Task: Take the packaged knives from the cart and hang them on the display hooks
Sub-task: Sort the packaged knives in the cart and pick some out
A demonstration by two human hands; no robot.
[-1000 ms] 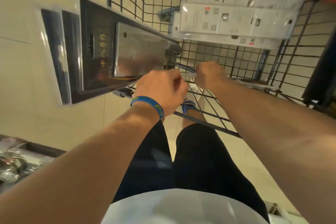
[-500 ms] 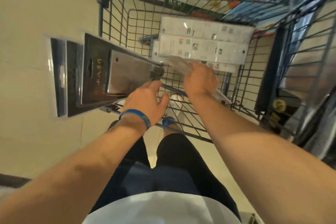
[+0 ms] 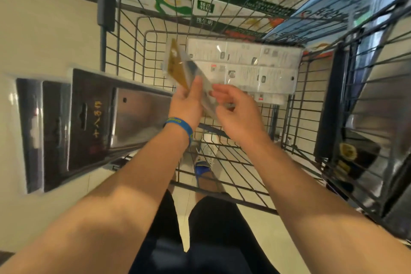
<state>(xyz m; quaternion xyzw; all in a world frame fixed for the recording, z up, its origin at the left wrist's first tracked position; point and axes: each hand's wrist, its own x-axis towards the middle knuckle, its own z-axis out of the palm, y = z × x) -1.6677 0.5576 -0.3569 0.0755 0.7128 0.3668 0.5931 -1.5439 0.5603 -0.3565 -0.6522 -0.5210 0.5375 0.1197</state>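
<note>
Barely started: left hand [image 3: 188,101] is pinching one clear-packed knife [image 3: 185,71] over the cart [image 3: 222,162], right hand [image 3: 235,107] is hovering beside it, fingers loosely spread (white-backed packs [image 3: 242,66] waiting inside; hooks not showing).

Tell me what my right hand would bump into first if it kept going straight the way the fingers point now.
Probably the clear package your left hand is holding: the right hand is open, its fingers aimed left at the package's lower edge. Depth is hard to judge, so it might slip just under it.
</note>
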